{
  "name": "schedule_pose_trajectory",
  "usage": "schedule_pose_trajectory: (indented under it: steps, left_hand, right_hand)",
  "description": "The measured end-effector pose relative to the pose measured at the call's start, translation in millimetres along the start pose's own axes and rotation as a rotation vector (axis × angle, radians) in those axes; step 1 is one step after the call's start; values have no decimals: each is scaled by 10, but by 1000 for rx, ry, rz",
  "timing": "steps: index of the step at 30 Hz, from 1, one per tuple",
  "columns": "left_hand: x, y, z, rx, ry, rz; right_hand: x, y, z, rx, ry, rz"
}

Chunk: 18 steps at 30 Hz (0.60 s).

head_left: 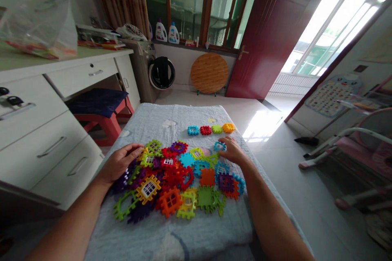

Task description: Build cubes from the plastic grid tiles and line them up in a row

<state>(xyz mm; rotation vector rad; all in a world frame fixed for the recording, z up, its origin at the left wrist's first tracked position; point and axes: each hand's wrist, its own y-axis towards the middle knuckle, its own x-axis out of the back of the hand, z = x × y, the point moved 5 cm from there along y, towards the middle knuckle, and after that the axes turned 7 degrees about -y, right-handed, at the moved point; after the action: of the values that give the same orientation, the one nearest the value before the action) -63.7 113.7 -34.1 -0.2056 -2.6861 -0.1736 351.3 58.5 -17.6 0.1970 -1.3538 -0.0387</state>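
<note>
A heap of colourful interlocking plastic building tiles (207, 177) lies on a cloth-covered table. My right hand (233, 151) pinches a blue building tile (219, 146) with a window-like middle, just past the heap's far right side. Beyond it stand a blue tile (193, 130), a red tile (206, 130), a green tile (217, 129) and an orange tile (228, 128) in a row. At the heap's left edge my left hand (121, 162) has its fingers curved against a yellow tile (142, 154); whether it grips that tile I cannot tell.
The pale blue cloth (171, 238) covers the table. To the left are a white desk (61, 130) and a red stool (108, 128). A washing machine (143, 59) and a round wooden tabletop (210, 73) stand beyond. A pink chair (358, 151) is at right.
</note>
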Motion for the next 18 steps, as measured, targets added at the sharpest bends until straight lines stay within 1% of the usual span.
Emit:
schedule_pose_trajectory:
  steps: [3, 6, 7, 8, 11, 13, 16, 18]
  left_hand:
    - [0, 5, 19, 7, 2, 1]
    - [-4, 9, 39, 17, -5, 4]
    - [-6, 9, 42, 19, -10, 3]
    - [-9, 10, 45, 21, -14, 4]
    - [-14, 13, 56, 23, -24, -1]
    - [-10, 16, 64, 20, -15, -12]
    - [-5, 19, 69, 14, 1, -21]
    - [0, 20, 64, 10, 8, -29]
  right_hand:
    - [21, -14, -100, -38, -10, -63]
    - [75, -46, -188, -60, 76, -59]
    - [92, -62, -203, -59, 131, -22]
    - [103, -84, -201, -48, 193, 42]
    - [100, -187, -96, 36, 319, 335]
    - [102, -252, 0, 88, 313, 465]
    - [90, -286, 103, 135, 290, 543]
    - [76, -282, 120, 149, 314, 555]
